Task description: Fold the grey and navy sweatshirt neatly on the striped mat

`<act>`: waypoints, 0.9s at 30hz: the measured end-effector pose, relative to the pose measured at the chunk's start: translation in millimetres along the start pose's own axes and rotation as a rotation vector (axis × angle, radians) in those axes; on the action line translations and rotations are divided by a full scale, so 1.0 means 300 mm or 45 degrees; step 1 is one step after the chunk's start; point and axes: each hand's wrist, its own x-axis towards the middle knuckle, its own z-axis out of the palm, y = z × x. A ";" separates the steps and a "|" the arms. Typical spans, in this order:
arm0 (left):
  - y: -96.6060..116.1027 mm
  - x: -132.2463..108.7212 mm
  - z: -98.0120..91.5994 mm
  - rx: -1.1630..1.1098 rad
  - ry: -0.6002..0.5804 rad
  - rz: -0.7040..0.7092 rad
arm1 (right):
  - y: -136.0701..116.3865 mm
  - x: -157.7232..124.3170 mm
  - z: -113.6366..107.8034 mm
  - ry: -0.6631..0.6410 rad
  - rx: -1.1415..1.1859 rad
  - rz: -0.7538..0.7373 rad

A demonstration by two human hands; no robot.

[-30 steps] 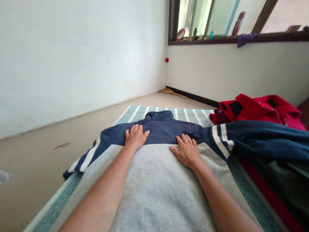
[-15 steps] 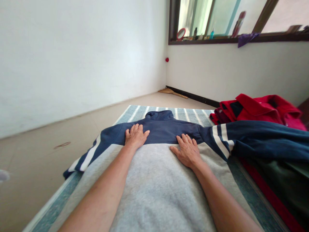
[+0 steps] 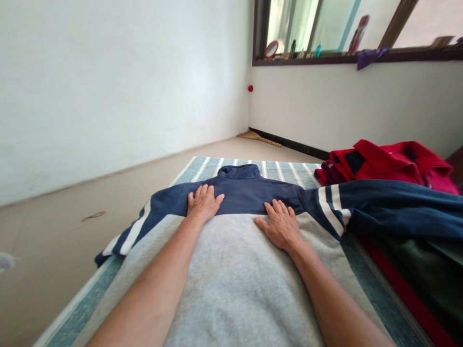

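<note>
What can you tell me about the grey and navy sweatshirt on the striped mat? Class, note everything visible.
The grey and navy sweatshirt lies spread flat on a teal-striped mat. Its body is soft-looking grey fleece; its yoke and high collar are navy. Both navy sleeves carry white stripes: one angles down on the view's left, the other stretches right past the frame. The left hand and right hand press flat along the yoke's lower edge.

Compared with a second ago, the head camera has dipped slightly. The window ledge [image 3: 398,56] and the purple cloth [image 3: 369,58] sit a little higher in the view, and the sweatshirt collar [image 3: 239,170] and red jacket [image 3: 390,161] have edged up by less.
</note>
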 end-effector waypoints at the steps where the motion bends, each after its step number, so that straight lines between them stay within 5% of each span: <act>1: 0.000 0.000 -0.001 0.001 0.002 0.001 | 0.000 0.000 0.001 0.005 0.001 -0.003; 27: 0.000 0.002 -0.001 -0.008 -0.004 -0.001 | 0.003 0.001 0.007 0.023 0.004 -0.007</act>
